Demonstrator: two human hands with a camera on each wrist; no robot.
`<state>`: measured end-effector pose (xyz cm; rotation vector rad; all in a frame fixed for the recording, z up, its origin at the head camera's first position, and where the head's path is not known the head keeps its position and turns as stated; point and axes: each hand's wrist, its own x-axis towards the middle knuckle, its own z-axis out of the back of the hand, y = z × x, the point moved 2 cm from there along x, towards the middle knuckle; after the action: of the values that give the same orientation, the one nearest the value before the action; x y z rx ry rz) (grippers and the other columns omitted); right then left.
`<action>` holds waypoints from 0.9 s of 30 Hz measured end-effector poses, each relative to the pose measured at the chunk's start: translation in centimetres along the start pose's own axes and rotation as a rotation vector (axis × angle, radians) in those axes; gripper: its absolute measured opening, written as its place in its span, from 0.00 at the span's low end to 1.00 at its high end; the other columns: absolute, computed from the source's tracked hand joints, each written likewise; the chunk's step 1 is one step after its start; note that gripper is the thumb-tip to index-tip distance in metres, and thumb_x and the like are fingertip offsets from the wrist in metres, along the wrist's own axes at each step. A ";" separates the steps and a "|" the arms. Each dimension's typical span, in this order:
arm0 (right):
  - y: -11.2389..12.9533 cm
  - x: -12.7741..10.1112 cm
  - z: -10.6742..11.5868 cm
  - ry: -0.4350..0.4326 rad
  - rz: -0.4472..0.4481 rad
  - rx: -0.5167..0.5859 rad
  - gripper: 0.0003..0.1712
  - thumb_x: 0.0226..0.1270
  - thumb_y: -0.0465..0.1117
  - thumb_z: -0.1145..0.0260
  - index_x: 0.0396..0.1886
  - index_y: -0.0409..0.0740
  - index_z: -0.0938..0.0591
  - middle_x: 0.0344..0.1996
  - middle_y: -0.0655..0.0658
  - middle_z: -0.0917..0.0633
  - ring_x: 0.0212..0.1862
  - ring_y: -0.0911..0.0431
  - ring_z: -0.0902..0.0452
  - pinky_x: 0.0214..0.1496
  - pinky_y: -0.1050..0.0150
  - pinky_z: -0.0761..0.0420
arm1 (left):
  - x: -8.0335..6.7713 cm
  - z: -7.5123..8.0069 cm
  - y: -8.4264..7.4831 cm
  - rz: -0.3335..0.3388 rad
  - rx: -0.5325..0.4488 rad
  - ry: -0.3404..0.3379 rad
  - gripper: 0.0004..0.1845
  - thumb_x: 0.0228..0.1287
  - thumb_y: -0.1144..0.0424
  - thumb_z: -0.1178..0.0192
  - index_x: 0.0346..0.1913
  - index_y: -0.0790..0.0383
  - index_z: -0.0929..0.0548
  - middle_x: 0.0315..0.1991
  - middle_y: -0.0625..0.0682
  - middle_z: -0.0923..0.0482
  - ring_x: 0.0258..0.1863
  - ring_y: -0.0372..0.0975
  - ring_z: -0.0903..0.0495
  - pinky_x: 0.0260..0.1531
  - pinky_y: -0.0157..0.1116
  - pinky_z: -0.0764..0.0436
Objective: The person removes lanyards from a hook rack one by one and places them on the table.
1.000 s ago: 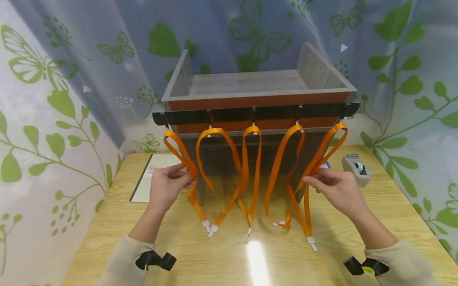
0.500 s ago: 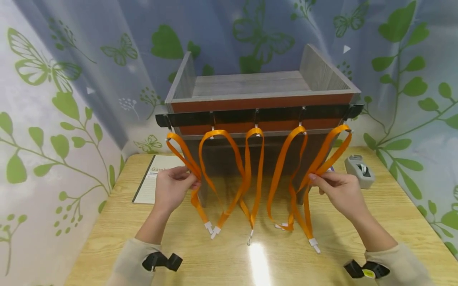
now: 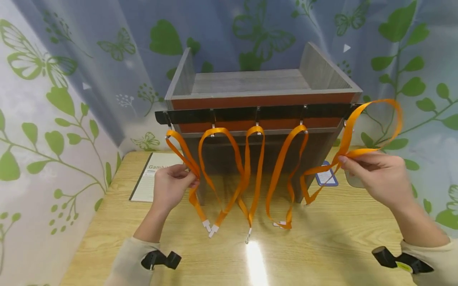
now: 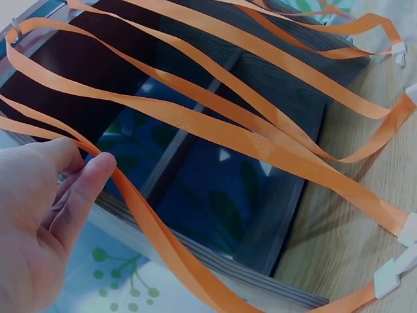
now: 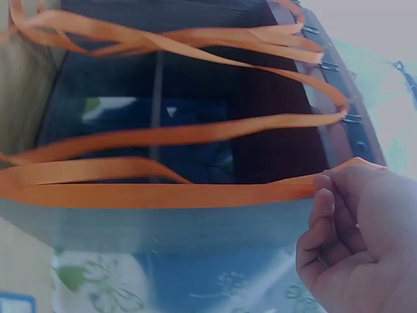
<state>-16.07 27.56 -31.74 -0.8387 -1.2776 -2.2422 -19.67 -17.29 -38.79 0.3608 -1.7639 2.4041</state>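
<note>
Blue card (image 3: 326, 177) only in head view

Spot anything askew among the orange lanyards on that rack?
Yes. The rightmost lanyard is off its hook, pinched in the right hand beside the black hook rail. The other four hang in place; the left hand pinches the leftmost lanyard.

Rightmost lanyard (image 3: 372, 119) off its hook.

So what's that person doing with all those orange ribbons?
A person is handling orange lanyards that hang from hooks on a black bar across a wooden shelf. The right hand pinches the rightmost lanyard, its loop off the hook and out to the side. The left hand pinches the leftmost lanyard, which hangs from its hook.
</note>
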 end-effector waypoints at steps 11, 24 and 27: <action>1.4 1.5 3.4 -0.035 0.072 -0.109 0.07 0.51 0.17 0.30 0.33 0.19 0.14 0.36 0.72 0.14 0.32 0.78 0.18 0.34 0.87 0.21 | 0.1 0.2 -0.1 0.011 0.016 0.012 0.12 0.60 0.72 0.34 0.45 0.74 0.14 0.30 0.66 0.12 0.21 0.34 0.13 0.26 0.34 0.11; -0.2 -0.2 6.8 -0.072 -0.171 -0.185 0.32 0.62 0.25 0.32 0.34 0.76 0.17 0.30 0.80 0.18 0.24 0.81 0.26 0.30 0.90 0.27 | 0.1 0.3 -0.3 0.037 0.035 0.030 0.11 0.60 0.70 0.33 0.44 0.73 0.13 0.30 0.65 0.12 0.21 0.35 0.13 0.27 0.34 0.11; -1.1 -0.8 7.4 -0.103 -0.200 -0.201 0.32 0.63 0.26 0.33 0.31 0.78 0.19 0.25 0.81 0.20 0.22 0.81 0.27 0.29 0.90 0.28 | 0.3 0.4 -0.4 0.030 0.046 0.035 0.11 0.60 0.69 0.33 0.43 0.73 0.13 0.29 0.64 0.12 0.21 0.35 0.13 0.27 0.34 0.11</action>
<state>-14.00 34.57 -30.01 -0.9465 -1.2441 -2.5485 -19.82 -17.52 -38.25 0.2978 -1.7150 2.4594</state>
